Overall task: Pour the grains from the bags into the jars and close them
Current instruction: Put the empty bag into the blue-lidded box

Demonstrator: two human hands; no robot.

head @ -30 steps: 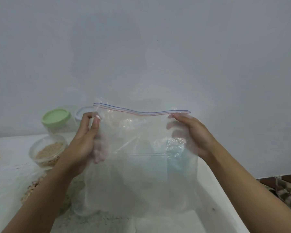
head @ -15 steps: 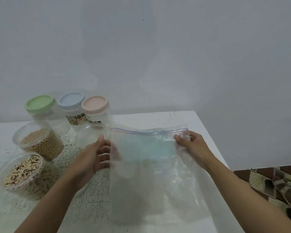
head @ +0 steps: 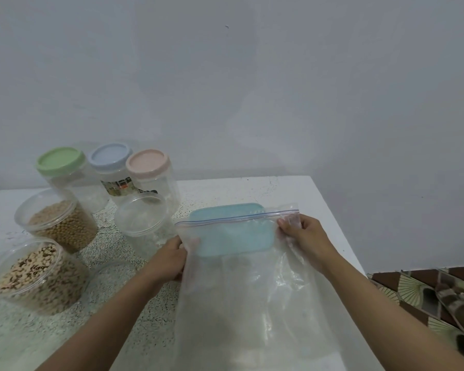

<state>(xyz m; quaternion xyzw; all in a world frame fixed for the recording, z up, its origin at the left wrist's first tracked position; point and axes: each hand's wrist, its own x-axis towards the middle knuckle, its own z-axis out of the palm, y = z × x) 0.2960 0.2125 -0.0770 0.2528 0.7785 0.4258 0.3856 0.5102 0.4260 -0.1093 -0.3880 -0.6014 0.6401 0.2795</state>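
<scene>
I hold the clear zip bag (head: 252,303) by its top: my left hand (head: 172,259) pinches the left edge just below the zip line, my right hand (head: 303,239) pinches the right corner, fingers (head: 292,222) curled round the plastic. The bag hangs slack over the right part of the counter (head: 292,191) and looks empty to me; a teal lid (head: 233,234) shows through it. To my left two open jars hold grains, the soybean jar (head: 62,226) and the speckled bean jar (head: 35,277), with an empty open jar (head: 142,218) near my left hand. I judge the step is setting this bag aside: lower it flat, keep both corners level so no stray grain drops out, and steer it away from the open mouths; the lids come after
</scene>
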